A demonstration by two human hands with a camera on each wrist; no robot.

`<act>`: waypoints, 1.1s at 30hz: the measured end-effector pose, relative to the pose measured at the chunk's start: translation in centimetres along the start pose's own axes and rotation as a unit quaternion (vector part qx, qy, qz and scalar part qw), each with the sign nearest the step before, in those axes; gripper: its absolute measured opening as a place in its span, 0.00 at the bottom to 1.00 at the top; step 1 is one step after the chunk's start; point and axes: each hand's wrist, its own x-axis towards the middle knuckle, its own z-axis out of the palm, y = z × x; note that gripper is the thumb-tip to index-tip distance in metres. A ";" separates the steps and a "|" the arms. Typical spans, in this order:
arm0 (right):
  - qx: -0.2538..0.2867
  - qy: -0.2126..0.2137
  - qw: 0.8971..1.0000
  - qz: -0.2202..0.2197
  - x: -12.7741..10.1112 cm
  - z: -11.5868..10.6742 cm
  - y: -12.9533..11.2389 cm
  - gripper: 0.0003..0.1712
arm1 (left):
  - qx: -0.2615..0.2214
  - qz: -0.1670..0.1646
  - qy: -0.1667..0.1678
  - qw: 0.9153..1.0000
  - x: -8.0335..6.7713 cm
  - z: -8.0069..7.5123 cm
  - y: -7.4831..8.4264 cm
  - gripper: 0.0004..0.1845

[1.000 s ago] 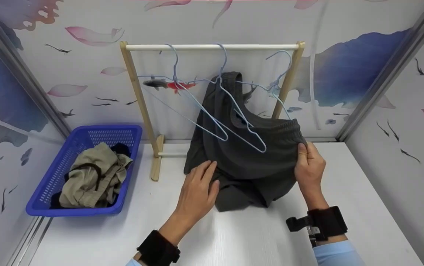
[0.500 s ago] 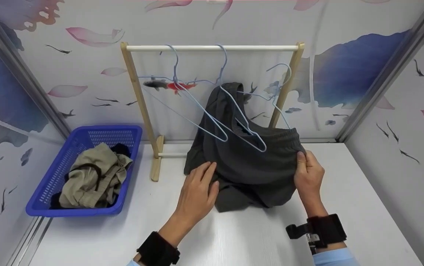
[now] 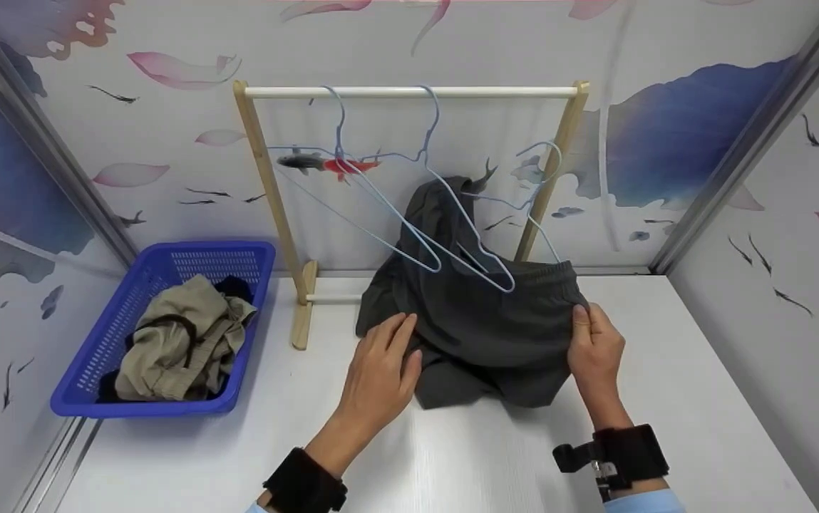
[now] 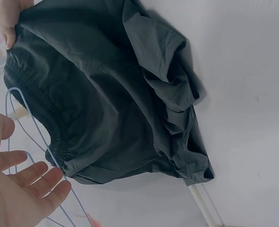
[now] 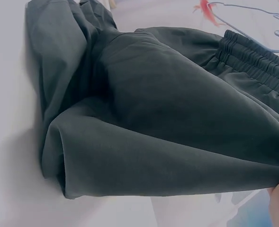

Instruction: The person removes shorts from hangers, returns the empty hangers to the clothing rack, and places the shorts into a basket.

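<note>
Dark grey shorts with an elastic waistband hang between my two hands in the head view, their lower part close over the table. With thumb and fingers, my right hand pinches the right end of the waistband. My left hand lies with its fingers extended at the lower left of the shorts; in the left wrist view its palm and spread fingers hold nothing. A light blue wire hanger runs down into the waist opening, its hook below the rail. Part of this hanger is hidden by the cloth.
Two more blue hangers, a left one and a middle one, hang from the white rail of a wooden rack, overlapping the shorts. A blue basket with beige and black clothes stands on the table at left.
My right hand has moved down, bringing the waistband and the hanger in it lower. The hanger's hook has dropped farther below the rail. My left hand has stayed nearly still.
</note>
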 end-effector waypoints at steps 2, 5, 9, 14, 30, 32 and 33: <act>-0.002 -0.006 1.000 0.005 -0.3 0.0 0.2 0.16 | -0.002 -0.001 0.001 1.000 -0.1 0.0 0.0 0.25; -0.005 -0.012 1.000 0.009 -0.8 0.0 0.4 0.15 | -0.003 -0.006 -0.001 1.000 -0.2 0.0 0.0 0.25; -0.015 -0.015 1.000 0.010 -1.4 -0.1 0.9 0.15 | -0.008 -0.011 -0.002 1.000 -0.3 -0.1 0.1 0.26; -0.015 -0.021 1.000 0.017 -2.1 -0.1 1.2 0.15 | -0.012 -0.021 -0.010 1.000 -0.5 -0.1 0.1 0.26; 0.006 -0.056 0.997 0.055 -4.4 -0.4 1.9 0.17 | -0.007 -0.030 -0.013 0.999 -0.8 -0.2 -0.2 0.26; 0.006 -0.061 0.996 0.057 -4.7 -0.4 2.0 0.18 | -0.006 -0.032 -0.012 0.999 -0.9 -0.3 -0.2 0.26; 0.007 -0.064 0.996 0.058 -4.8 -0.4 2.0 0.18 | -0.007 -0.033 -0.012 0.999 -0.9 -0.3 -0.2 0.26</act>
